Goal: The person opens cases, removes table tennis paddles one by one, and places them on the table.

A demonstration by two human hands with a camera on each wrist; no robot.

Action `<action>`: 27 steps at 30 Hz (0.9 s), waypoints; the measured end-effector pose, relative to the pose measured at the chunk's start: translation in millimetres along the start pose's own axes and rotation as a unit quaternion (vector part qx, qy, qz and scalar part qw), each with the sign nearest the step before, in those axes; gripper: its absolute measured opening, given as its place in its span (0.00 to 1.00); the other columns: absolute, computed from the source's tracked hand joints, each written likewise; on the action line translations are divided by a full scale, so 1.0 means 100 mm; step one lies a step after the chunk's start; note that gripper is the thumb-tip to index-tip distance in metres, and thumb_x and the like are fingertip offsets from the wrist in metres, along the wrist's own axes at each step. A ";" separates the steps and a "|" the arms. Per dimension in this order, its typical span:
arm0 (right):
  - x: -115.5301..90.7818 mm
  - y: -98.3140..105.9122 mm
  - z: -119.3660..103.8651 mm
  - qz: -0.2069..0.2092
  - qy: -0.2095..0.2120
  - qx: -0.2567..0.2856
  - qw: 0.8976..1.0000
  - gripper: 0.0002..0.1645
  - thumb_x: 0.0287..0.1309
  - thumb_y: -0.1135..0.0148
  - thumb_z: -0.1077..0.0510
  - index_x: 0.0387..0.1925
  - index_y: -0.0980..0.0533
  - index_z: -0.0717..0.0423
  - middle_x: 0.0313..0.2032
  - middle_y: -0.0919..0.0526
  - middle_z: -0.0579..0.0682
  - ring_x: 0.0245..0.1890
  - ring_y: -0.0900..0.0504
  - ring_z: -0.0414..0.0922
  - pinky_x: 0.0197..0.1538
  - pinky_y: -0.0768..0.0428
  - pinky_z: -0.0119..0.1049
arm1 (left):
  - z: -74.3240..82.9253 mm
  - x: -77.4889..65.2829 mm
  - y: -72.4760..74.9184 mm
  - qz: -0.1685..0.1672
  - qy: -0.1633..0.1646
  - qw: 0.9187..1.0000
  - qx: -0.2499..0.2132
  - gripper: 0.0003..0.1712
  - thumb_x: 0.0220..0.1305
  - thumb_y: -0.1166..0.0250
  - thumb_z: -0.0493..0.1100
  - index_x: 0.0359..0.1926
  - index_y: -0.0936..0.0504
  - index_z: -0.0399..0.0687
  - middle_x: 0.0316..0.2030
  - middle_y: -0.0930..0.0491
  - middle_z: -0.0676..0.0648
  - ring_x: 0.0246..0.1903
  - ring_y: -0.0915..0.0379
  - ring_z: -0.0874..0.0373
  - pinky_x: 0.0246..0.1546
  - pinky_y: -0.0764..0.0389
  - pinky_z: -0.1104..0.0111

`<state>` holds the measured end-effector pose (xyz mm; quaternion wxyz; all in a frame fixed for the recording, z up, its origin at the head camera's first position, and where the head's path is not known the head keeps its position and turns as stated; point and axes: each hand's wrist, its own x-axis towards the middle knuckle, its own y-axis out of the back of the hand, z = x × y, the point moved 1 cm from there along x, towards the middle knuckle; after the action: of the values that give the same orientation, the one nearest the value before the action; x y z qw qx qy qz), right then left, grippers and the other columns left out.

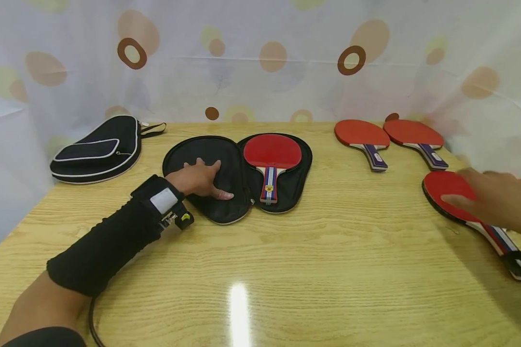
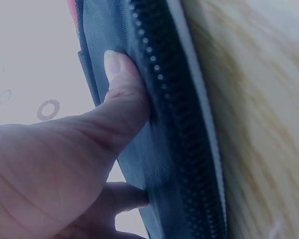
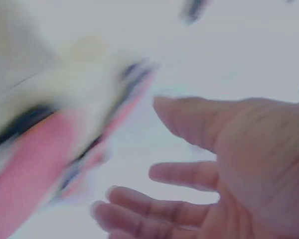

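Observation:
A black zippered paddle case [image 1: 201,148] lies unfolded in the middle of the table. In its right half is a red table tennis paddle [image 1: 272,150], handle toward me. My left hand [image 1: 198,179] rests with spread fingers on the case's left half. The left wrist view shows that hand's thumb [image 2: 127,92] against the black fabric beside the zipper [image 2: 157,74]. Over at the right edge, my right hand [image 1: 497,197] hovers above another red paddle [image 1: 445,185], covering part of it. Its fingers are extended and hold nothing in the right wrist view.
A closed black case [image 1: 100,147] with white piping and a strap sits at the back left. Two more red paddles, one [image 1: 360,132] beside the other [image 1: 412,131], lie at the back right. A patterned curtain [image 1: 243,72] borders the table [image 1: 330,270].

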<state>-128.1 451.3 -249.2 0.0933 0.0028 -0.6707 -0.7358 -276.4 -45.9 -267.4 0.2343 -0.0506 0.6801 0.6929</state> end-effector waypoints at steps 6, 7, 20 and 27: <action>0.67 0.31 -1.05 -0.014 0.064 0.069 0.995 0.35 0.66 0.35 0.51 0.59 0.33 0.76 0.37 0.17 0.67 0.33 0.17 0.58 0.39 0.20 0.58 | 0.02 0.00 -0.03 -0.005 -0.002 1.000 -0.001 0.61 0.63 0.37 0.70 0.81 0.59 0.49 0.76 0.61 0.24 0.71 0.62 0.19 0.65 0.50 0.28; 0.76 0.30 -1.21 -0.016 0.075 0.079 0.994 0.35 0.67 0.35 0.50 0.60 0.33 0.76 0.37 0.17 0.67 0.34 0.16 0.58 0.40 0.20 0.57 | 0.03 0.01 -0.03 -0.006 -0.003 1.000 0.000 0.61 0.63 0.37 0.70 0.81 0.59 0.48 0.76 0.61 0.24 0.71 0.62 0.19 0.64 0.50 0.28; 1.54 -0.07 -2.42 -0.092 0.083 0.187 0.974 0.31 0.69 0.38 0.47 0.57 0.29 0.70 0.27 0.22 0.54 0.25 0.21 0.46 0.29 0.26 0.36 | 0.06 0.04 -0.02 -0.002 -0.001 1.000 -0.002 0.62 0.61 0.36 0.70 0.81 0.59 0.49 0.76 0.61 0.25 0.71 0.63 0.19 0.63 0.50 0.27; 1.71 -0.16 -2.64 -0.109 0.056 0.183 0.975 0.24 0.68 0.38 0.45 0.43 0.24 0.66 0.25 0.22 0.53 0.26 0.22 0.47 0.28 0.27 0.35 | 0.01 0.03 0.00 -0.002 0.006 1.000 0.007 0.63 0.61 0.36 0.72 0.81 0.60 0.48 0.76 0.61 0.24 0.71 0.63 0.19 0.62 0.48 0.27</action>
<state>-264.0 168.4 -271.1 0.0480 0.1340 -0.7835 -0.6049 -278.8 -43.7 -268.7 0.2318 -0.0542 0.6863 0.6873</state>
